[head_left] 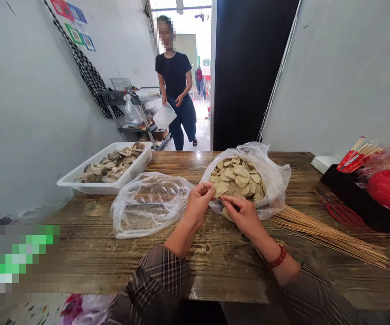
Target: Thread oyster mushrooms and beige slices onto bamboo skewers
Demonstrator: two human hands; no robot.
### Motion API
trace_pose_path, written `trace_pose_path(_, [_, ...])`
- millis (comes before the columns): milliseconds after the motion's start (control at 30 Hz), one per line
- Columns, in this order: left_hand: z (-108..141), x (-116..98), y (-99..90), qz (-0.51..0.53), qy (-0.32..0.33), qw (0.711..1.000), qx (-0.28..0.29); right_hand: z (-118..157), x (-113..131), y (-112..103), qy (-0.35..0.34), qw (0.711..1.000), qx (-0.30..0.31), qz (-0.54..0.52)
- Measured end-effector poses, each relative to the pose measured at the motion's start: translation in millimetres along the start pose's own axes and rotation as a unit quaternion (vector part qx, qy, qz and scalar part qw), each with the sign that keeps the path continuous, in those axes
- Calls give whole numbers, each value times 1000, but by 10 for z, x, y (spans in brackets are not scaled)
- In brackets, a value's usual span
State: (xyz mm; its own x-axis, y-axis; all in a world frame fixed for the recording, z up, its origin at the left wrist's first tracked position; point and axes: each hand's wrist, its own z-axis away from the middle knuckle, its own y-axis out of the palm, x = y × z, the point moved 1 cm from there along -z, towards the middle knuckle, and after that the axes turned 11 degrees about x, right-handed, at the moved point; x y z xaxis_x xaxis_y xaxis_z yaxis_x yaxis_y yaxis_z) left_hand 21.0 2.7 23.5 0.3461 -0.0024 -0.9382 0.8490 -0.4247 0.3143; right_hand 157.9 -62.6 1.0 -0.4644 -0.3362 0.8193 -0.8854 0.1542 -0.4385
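My left hand (197, 204) pinches a thin, flat beige slice (219, 188) at the front edge of an opened plastic bag (279, 183). Between the closed fingers of my right hand (244, 215) is a thin bamboo skewer (222, 198), its tip at the slice; I cannot tell whether it has gone through. Many similar beige slices (240, 177) lie heaped in the bag just beyond both hands. A bundle of bamboo skewers (333, 237) lies on the wooden table (211, 280) to the right of my right hand.
Left of my hands lies a see-through plastic bag (150, 205). Behind it stands a white tub (103, 187) of mushrooms (110, 166). At right are red-handled scissors (344, 213) and a black box (357, 198) with red packaging. A person (174, 81) holding a white container stands beyond the table.
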Motion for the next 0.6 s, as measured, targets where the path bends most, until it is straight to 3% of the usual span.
trace_pose_path(600, [52, 2, -48, -88, 13, 996, 29, -6, -108, 124, 79, 991, 30, -109])
